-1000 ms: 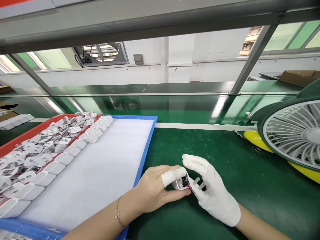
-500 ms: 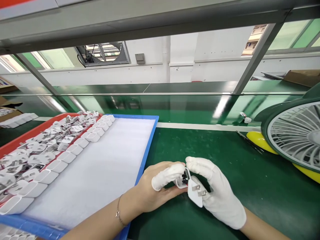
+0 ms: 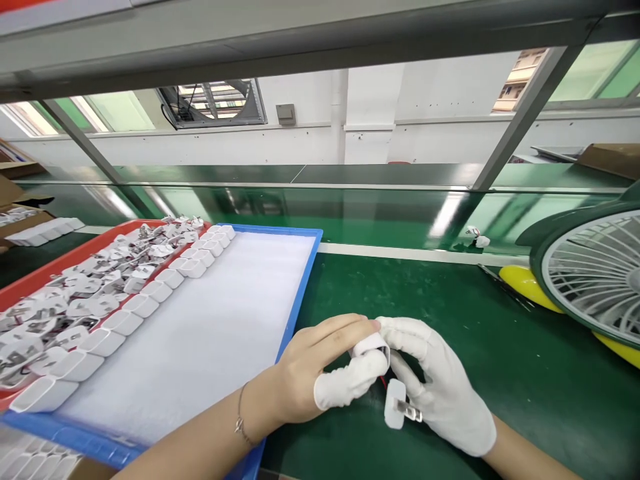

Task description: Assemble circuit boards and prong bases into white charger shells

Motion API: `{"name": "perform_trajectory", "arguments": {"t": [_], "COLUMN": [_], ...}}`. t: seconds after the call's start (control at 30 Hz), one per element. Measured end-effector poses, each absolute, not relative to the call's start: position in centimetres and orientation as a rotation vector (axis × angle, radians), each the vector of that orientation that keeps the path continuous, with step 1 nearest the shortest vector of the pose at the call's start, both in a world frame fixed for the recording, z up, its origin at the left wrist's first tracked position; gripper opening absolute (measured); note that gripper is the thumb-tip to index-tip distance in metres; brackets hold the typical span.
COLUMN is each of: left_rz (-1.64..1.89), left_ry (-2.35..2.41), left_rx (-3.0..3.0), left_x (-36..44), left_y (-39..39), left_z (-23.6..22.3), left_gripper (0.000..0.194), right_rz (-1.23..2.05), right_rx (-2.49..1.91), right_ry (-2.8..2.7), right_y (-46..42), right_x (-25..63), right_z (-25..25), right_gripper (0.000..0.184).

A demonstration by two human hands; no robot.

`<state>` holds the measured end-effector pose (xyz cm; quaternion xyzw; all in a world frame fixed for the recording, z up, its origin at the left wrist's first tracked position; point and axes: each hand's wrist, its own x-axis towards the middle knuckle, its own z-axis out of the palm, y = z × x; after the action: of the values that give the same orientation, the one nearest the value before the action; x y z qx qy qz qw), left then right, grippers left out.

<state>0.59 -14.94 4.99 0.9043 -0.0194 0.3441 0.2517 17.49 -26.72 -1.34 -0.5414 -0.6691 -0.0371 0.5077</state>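
Note:
My left hand point(image 3: 305, 373), with a white cover on its thumb, holds a small white charger housing point(image 3: 371, 343) between thumb and fingers. The inside of the housing is mostly hidden. My right hand point(image 3: 445, 387), in a white glove, has its fingertips pinched at the right rim of the same housing. Below them a white plug cover point(image 3: 395, 404) with two metal prongs hangs at a tilt, a bit of red wire point(image 3: 384, 382) showing above it. Both hands are over the green worktop point(image 3: 320, 440).
On the left a blue-rimmed tray point(image 3: 300, 293) carries a row of white housings point(image 3: 123, 321). Beside it a red tray point(image 3: 50, 273) is heaped with plug parts. A green fan point(image 3: 600, 267), tweezers point(image 3: 505, 287) and a small white part point(image 3: 481, 241) are on the right.
The housing has turned in my left hand, and its dark inner parts no longer show. The plug cover has swung lower, its prongs now pointing right. My left fingers have shifted over the housing.

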Motion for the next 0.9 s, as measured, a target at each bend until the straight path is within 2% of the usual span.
{"name": "perform_trajectory", "arguments": {"t": [0.13,0.27,0.4,0.53,0.67,0.8,0.9], "left_rz": [0.982,0.957,0.773,0.853,0.973,1.044,1.052], "left_ry": [-0.027,-0.084,0.11,0.19,0.293,0.355,0.396], "left_rx": [2.45,2.484,2.462,2.41,2.481,2.535,2.534], "left_x": [0.6,0.6,0.7,1.1,1.5,1.8,1.9], "left_y": [-14.9,-14.9,-14.8,-14.6,-14.3,-14.1,-14.0], "left_z": [5.1,4.6,3.9,3.4,3.2,3.4,3.4], "left_gripper": [0.037,0.049,0.045,0.047,0.044,0.041,0.037], "right_rz": [-0.061,-0.038,-0.104,-0.216,-0.215,-0.293,-0.355], "right_rx": [-1.294,-1.332,-1.41,-1.83,-2.312,-2.55,-2.652], "right_ry": [-1.611,-1.544,-1.472,-1.36,-1.338,-1.216,-1.115], "right_y": [-26.6,-27.1,-26.8,-25.4,-24.7,-25.7,-26.6], "right_x": [17.4,17.4,19.1,22.5,25.8,28.3,29.7], "right_z": [-1.5,-1.3,-0.7,-1.3,-1.9,-0.6,0.2], "right_gripper": [0.041,0.04,0.034,0.034,0.059,0.042,0.039]}}
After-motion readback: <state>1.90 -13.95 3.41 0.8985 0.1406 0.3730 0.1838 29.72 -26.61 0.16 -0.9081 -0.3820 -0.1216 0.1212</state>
